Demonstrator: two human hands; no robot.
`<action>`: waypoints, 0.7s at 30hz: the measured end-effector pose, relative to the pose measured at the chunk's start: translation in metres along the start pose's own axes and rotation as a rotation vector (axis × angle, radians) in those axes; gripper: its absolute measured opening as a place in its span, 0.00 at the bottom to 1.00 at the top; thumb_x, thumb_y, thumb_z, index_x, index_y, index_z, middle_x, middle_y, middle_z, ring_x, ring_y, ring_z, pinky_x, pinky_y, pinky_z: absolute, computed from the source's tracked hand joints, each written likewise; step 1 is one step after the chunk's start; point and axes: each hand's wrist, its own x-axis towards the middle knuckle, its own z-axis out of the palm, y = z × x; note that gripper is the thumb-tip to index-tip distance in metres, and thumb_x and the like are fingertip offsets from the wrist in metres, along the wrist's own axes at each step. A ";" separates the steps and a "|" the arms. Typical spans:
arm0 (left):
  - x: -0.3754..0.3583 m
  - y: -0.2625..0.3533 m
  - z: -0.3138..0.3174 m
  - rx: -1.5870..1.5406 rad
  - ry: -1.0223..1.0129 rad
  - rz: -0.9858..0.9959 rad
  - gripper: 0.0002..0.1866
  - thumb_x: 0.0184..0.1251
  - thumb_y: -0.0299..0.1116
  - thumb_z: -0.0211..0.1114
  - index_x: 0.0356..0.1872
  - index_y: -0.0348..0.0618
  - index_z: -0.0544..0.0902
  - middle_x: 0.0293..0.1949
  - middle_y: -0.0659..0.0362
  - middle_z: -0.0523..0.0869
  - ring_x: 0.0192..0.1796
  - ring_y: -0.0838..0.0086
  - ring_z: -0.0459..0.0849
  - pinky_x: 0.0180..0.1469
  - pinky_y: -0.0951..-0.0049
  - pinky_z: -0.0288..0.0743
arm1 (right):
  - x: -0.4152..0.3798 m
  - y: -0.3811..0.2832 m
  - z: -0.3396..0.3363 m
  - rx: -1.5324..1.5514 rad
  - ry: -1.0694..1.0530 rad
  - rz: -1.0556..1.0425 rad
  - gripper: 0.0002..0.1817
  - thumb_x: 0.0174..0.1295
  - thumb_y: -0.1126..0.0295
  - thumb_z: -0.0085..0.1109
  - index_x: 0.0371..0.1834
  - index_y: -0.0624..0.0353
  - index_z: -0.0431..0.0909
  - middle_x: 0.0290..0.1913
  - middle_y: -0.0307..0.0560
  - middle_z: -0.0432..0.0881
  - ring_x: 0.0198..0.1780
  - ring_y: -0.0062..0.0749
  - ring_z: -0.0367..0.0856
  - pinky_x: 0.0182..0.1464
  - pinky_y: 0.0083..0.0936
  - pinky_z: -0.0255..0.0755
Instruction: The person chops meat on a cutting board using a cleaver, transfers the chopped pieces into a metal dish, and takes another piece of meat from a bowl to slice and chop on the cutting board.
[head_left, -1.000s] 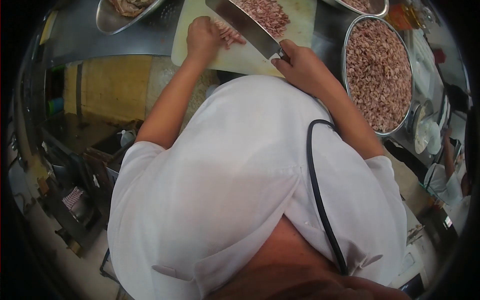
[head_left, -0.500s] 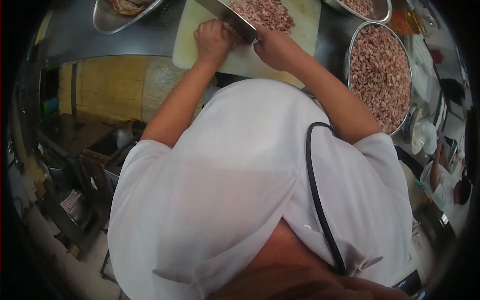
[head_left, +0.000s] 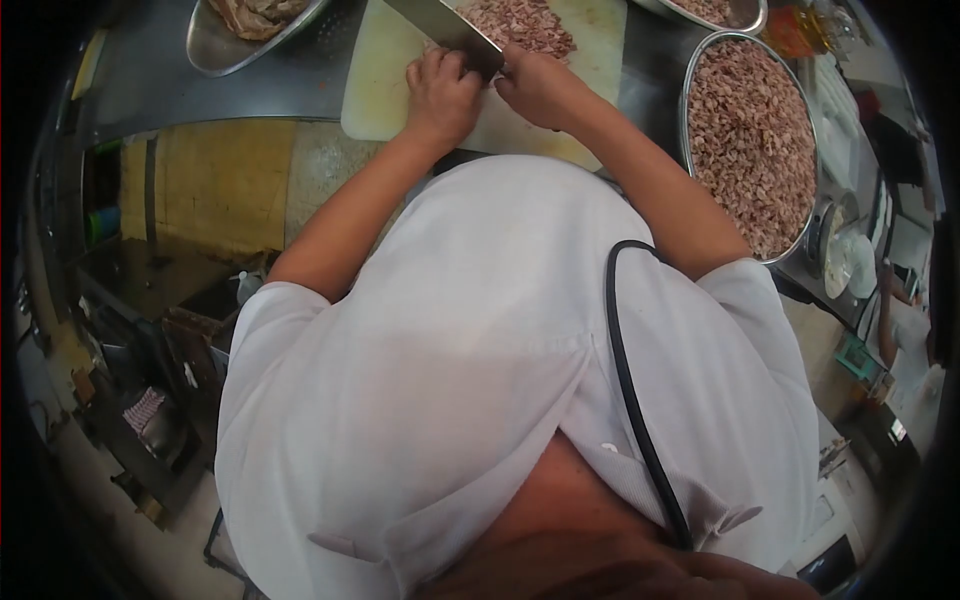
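Note:
My right hand (head_left: 543, 92) is wrapped round the handle end of a cleaver (head_left: 447, 32), whose broad blade slants up to the left over the cutting board (head_left: 385, 105). Beside the blade, my left hand (head_left: 443, 98) has its fingers curled down on meat that is mostly hidden beneath them. A little pinkish meat shows just past those fingertips. Behind the blade lies a pile of chopped meat (head_left: 525, 28) on the pale board. To the right, an oval metal tray (head_left: 686, 120) is heaped with chopped meat (head_left: 752, 150).
A metal bowl (head_left: 208, 55) with large meat pieces (head_left: 255, 14) stands at the upper left on the steel counter (head_left: 140, 85). Another metal tray (head_left: 757, 18) of chopped meat sits at the upper right, near a bottle of orange liquid (head_left: 795, 32). A co-worker (head_left: 905, 335) is at the far right.
My left hand has shifted slightly right and toward me, its fingers now against the blade. The view has moved a little, and the co-worker at right shows less.

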 end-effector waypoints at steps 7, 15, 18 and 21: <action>0.006 -0.018 -0.015 -0.050 0.184 -0.169 0.10 0.57 0.31 0.70 0.39 0.41 0.82 0.52 0.53 0.82 0.59 0.52 0.76 0.59 0.46 0.67 | -0.029 -0.001 -0.015 0.192 -0.027 0.073 0.16 0.70 0.63 0.58 0.48 0.68 0.74 0.33 0.61 0.87 0.38 0.54 0.88 0.42 0.46 0.79; 0.010 -0.049 -0.004 -0.230 0.226 -0.287 0.06 0.62 0.27 0.62 0.38 0.39 0.82 0.43 0.48 0.84 0.48 0.47 0.81 0.52 0.48 0.74 | -0.072 -0.019 -0.048 0.062 -0.006 0.018 0.16 0.70 0.63 0.58 0.47 0.68 0.74 0.37 0.66 0.86 0.40 0.63 0.85 0.47 0.49 0.77; 0.012 -0.043 0.002 -0.229 0.222 -0.351 0.06 0.66 0.29 0.62 0.40 0.38 0.83 0.39 0.45 0.84 0.46 0.45 0.81 0.52 0.50 0.74 | -0.081 -0.028 -0.049 0.062 -0.060 0.054 0.16 0.70 0.64 0.57 0.48 0.68 0.74 0.38 0.68 0.86 0.42 0.64 0.86 0.48 0.50 0.77; 0.010 -0.034 0.009 -0.178 0.176 -0.334 0.06 0.65 0.30 0.63 0.40 0.41 0.83 0.40 0.49 0.85 0.47 0.48 0.82 0.52 0.50 0.74 | -0.077 -0.023 -0.041 0.031 -0.104 0.075 0.16 0.69 0.65 0.57 0.50 0.68 0.75 0.39 0.69 0.86 0.44 0.64 0.86 0.49 0.51 0.77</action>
